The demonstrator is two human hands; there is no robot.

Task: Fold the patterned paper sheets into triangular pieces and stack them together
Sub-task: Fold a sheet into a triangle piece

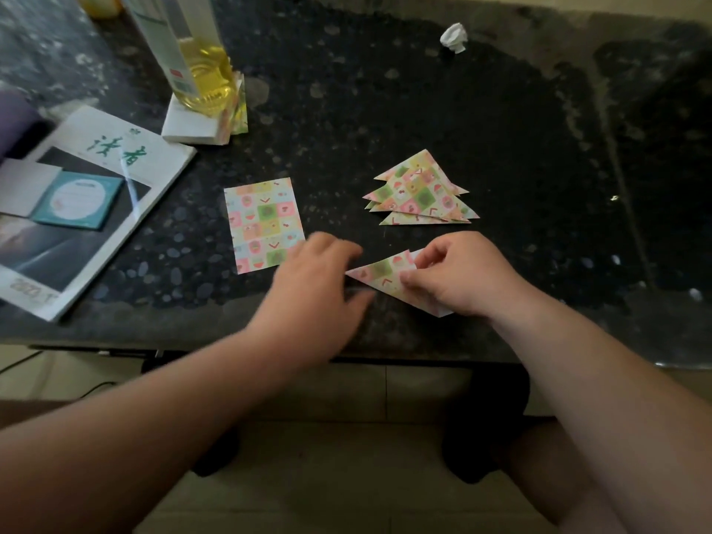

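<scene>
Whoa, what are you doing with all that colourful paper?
A person is folding patterned paper into triangles at a dark table. The right hand pinches a folded triangle near the table's front edge. The left hand is blurred just beside the triangle's tip, and I cannot tell whether it touches the paper. One flat sheet lies unfolded to the left. A stack of finished triangles sits farther back.

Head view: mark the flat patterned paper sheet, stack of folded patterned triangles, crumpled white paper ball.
flat patterned paper sheet [264, 224], head view, sheet centre
stack of folded patterned triangles [418, 192], head view, top piece
crumpled white paper ball [454, 37], head view, its middle
</scene>
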